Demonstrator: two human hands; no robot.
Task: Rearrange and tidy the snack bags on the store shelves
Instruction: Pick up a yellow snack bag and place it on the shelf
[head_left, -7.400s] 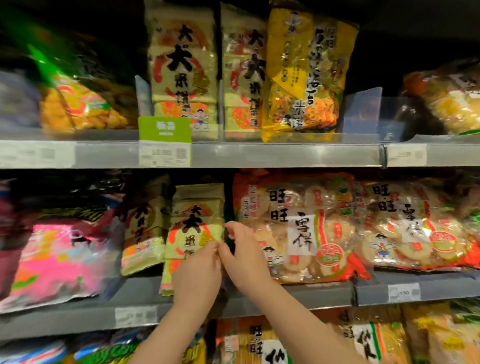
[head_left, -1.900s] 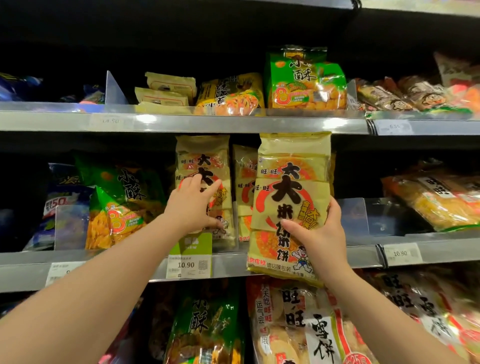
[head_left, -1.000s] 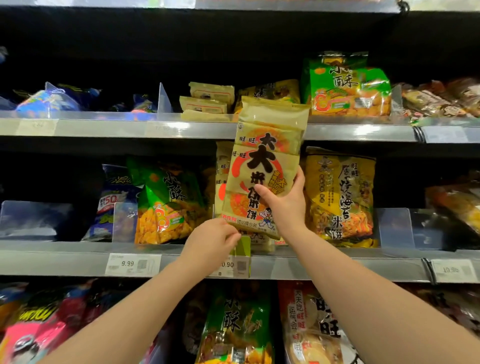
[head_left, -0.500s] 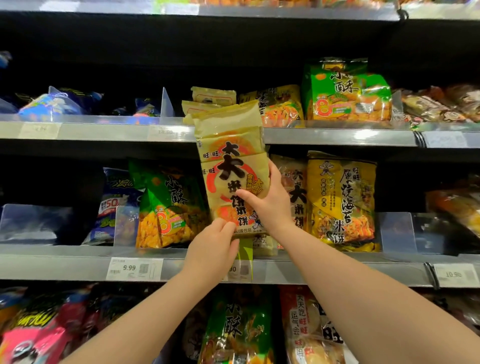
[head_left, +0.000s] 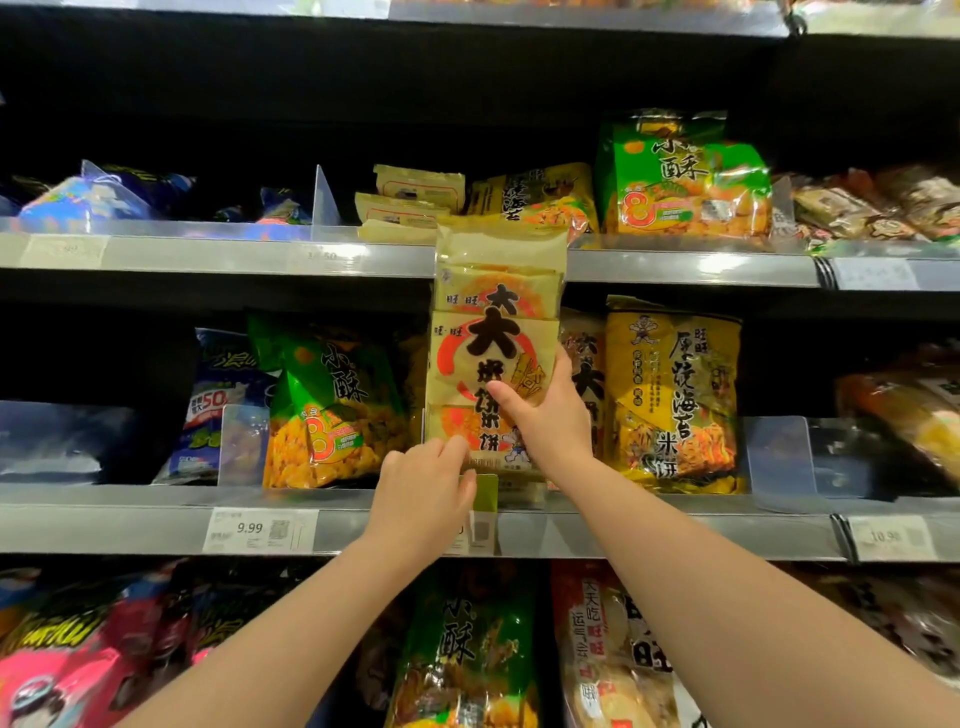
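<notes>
Middle shelf (head_left: 130, 527), read left to right from the green tag (head_left: 487, 491) on its front rail. Far left of the tag stood a blue bag (head_left: 218, 395), and nearer it a green snack bag (head_left: 332, 405). Just left of the tag, the left hand (head_left: 426, 499) had its fingers curled at the lower corner of the pale rice-cracker bag (head_left: 496, 338); whether it truly pinched the corner could not be told. The bag stood directly above the tag. Half a second earlier it had leaned leftward; here it was upright and lower, its base close to the shelf. The right hand (head_left: 545, 421) gripped its right edge, thumb across the front. Right of the tag stood a yellow seaweed-cracker bag (head_left: 672, 395). Placement appeared nearly complete: seating and release remained.
</notes>
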